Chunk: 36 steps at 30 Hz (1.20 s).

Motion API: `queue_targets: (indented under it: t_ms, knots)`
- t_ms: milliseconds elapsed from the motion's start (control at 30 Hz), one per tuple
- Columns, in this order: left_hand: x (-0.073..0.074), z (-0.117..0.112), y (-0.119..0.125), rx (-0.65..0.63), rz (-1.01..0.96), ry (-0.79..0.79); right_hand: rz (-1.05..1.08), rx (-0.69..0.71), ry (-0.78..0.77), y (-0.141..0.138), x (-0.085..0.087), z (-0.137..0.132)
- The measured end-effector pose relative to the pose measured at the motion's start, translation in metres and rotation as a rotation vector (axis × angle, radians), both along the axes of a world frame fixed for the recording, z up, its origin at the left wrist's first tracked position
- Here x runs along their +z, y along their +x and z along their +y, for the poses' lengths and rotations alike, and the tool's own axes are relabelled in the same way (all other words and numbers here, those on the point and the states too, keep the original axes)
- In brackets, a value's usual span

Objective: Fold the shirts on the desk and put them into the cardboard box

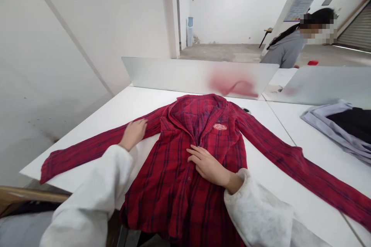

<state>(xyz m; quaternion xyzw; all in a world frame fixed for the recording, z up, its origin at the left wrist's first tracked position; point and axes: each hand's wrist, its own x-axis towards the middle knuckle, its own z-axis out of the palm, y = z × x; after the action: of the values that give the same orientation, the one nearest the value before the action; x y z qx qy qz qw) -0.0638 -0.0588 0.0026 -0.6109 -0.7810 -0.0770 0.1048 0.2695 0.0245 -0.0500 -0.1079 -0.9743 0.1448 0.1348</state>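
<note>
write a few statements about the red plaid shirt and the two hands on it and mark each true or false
The red plaid flannel shirt lies front up on the white table, both sleeves spread. True.
The left hand rests on the collar. False: it rests on a sleeve.
The right hand lies flat on the shirt's front. True.
The lilac garment lies on the shirt. False: it lies apart, to the right.

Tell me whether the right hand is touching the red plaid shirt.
Touching. The head view shows the right hand lying flat on the front of the red plaid shirt.
</note>
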Motion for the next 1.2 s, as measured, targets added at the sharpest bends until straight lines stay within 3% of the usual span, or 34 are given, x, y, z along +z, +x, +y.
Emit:
queue_targets:
  t_ms: [133, 267, 400, 500, 567, 667, 767, 833, 933, 1067, 1200]
  knots:
    - [-0.019, 0.053, 0.024, -0.077, -0.033, 0.004, -0.02, 0.004, 0.004, 0.0, 0.004, -0.001]
    - [-0.037, 0.076, 0.017, -0.13, -0.051, -0.01, -0.028, 0.0, -0.005, 0.0, 0.005, -0.001]
    - [-0.05, 0.061, -0.035, 0.033, -0.045, -0.123, -0.009, 0.005, -0.017, 0.0, 0.0, 0.001]
    - [-0.048, 0.031, -0.081, 0.279, -0.112, -0.198, -0.009, 0.004, -0.027, 0.001, -0.001, 0.0]
    - [-0.045, 0.009, -0.102, 0.372, -0.15, -0.19, -0.018, 0.001, -0.033, 0.002, 0.0, 0.0]
    - [-0.043, -0.007, -0.114, 0.353, -0.141, -0.127, -0.028, 0.003, -0.039, 0.002, 0.003, -0.001]
    - [-0.048, 0.002, -0.109, 0.374, -0.067, -0.055, -0.038, 0.012, -0.048, 0.002, 0.005, -0.001]
    - [-0.054, 0.016, -0.1, 0.322, -0.014, -0.053, -0.044, 0.013, -0.057, 0.002, 0.006, -0.001]
    - [-0.062, 0.031, -0.081, 0.071, 0.028, -0.127, -0.046, 0.009, -0.067, 0.002, 0.007, -0.001]
    - [-0.069, 0.035, -0.052, -0.201, 0.047, -0.167, -0.056, 0.004, -0.079, 0.003, 0.01, -0.002]
    - [-0.072, 0.035, -0.041, -0.331, 0.038, -0.122, -0.068, 0.006, -0.1, 0.003, 0.013, -0.002]
